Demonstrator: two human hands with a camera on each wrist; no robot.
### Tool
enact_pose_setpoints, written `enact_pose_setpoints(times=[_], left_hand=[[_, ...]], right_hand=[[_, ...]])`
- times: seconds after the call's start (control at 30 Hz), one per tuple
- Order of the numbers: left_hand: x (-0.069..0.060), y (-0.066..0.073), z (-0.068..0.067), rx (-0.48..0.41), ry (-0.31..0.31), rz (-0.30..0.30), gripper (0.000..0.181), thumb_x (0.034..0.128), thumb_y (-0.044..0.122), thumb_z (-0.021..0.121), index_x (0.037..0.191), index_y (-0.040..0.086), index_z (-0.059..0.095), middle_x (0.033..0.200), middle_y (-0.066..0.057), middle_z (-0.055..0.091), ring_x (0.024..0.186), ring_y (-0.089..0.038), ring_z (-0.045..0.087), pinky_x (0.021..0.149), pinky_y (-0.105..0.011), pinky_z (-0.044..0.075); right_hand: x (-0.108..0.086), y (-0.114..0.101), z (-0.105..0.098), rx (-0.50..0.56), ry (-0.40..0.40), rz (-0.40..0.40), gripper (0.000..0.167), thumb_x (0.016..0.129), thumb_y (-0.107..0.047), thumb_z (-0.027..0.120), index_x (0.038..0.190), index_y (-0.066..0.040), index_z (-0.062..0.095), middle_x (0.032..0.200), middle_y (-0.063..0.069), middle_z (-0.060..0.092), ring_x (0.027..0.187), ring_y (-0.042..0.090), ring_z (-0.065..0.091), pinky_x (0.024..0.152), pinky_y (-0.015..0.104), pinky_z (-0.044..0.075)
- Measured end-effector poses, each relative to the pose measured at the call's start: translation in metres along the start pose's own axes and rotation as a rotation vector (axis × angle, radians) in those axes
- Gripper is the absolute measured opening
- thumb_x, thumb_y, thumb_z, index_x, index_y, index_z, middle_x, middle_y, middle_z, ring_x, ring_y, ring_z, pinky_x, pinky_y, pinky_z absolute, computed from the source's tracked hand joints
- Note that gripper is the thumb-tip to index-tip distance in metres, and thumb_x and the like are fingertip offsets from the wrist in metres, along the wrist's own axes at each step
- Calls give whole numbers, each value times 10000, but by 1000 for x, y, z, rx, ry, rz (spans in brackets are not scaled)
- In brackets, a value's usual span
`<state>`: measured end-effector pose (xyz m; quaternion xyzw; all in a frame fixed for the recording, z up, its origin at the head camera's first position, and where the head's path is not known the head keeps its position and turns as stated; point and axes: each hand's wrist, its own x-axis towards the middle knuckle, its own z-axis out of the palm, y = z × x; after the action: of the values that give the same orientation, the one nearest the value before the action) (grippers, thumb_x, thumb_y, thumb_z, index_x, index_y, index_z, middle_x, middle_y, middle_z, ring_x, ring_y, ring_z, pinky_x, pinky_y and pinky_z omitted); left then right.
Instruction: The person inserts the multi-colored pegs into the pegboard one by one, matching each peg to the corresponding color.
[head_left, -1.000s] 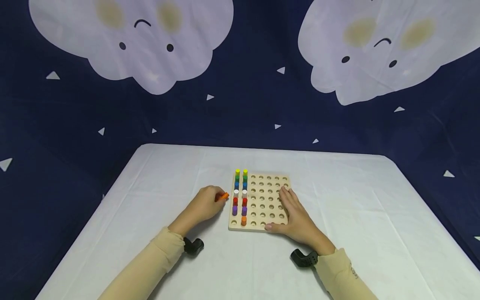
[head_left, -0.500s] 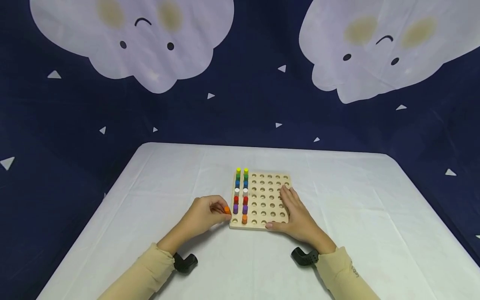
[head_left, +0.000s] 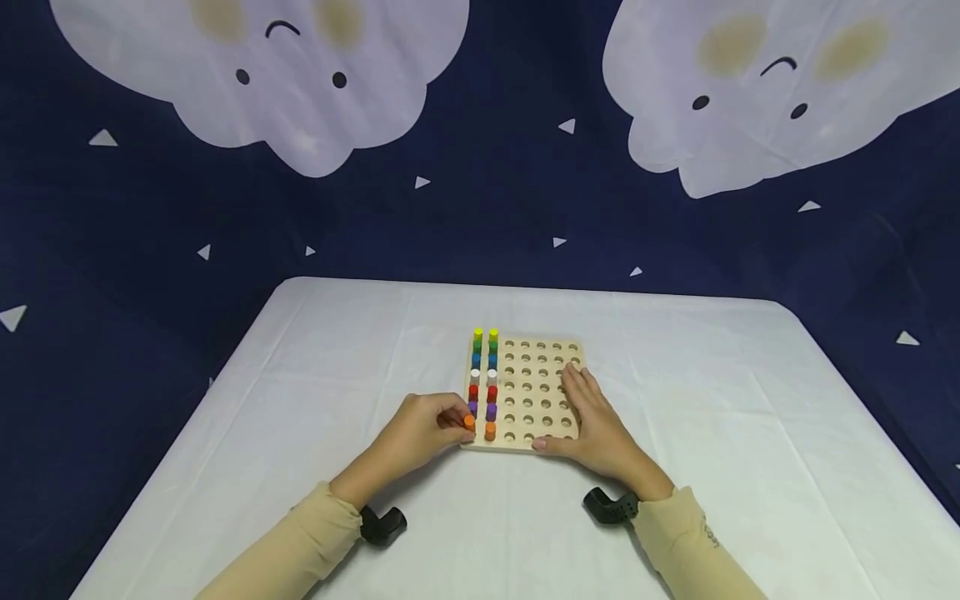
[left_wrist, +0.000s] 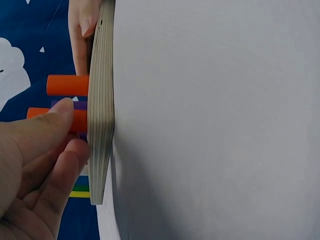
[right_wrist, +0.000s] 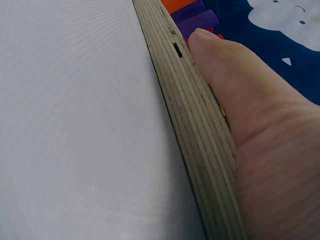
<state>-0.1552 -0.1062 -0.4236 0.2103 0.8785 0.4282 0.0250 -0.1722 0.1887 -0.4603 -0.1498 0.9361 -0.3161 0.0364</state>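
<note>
A wooden pegboard [head_left: 527, 402] lies flat on the white table. Two columns of colored pegs stand along its left side, running from yellow at the far end to orange at the near end. My left hand [head_left: 421, 429] pinches an orange peg [head_left: 469, 422] upright at the near left corner hole; in the left wrist view that peg [left_wrist: 80, 121] meets the board's top face. Beside it stands another orange peg [head_left: 490, 431]. My right hand [head_left: 599, 428] rests spread on the board's right side, its thumb [right_wrist: 215, 50] along the near edge in the right wrist view.
White cloth covers the table [head_left: 360, 333] all around the board. A dark blue backdrop [head_left: 510, 208] with clouds and triangles hangs behind it. Each wrist wears a black camera mount [head_left: 384, 527].
My left hand has moved nearer and to the right, bringing the orange peg from beside the board to its near left corner. The peg has turned upright. My right hand stays put.
</note>
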Motion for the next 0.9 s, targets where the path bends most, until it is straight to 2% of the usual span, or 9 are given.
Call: enact_pose_setpoints(times=[0.37,0.67,0.9], left_hand=[[1,4,0,100,-6,23,137,813,140,814,895,116,707,784,73,695,723,-25,615,664,-193,523],[2,2,1,75,5,-1,128,823,123,805,900,132,703,791,73,702,725,-28,624,659,-187,521],[2,1,-1,91,-27,12,133,828,163,805,911,140,704,777,87,698,721,-15,617,667,-194,517]], right_hand=[[0,0,-1,6,-6,4,1309,639,-770,740,1603,-163,96,1685,0,30,1555,312,-25,1191,636,119],[0,-1,-1,8,-12,11,1307,643,-761,747,1603,-169,87,1686,2,26,1555,307,-31,1195,631,111],[0,-1,-1,6,-20,16,1305,647,-754,752,1603,-168,86,1686,-5,19,1555,305,-34,1197,630,107]])
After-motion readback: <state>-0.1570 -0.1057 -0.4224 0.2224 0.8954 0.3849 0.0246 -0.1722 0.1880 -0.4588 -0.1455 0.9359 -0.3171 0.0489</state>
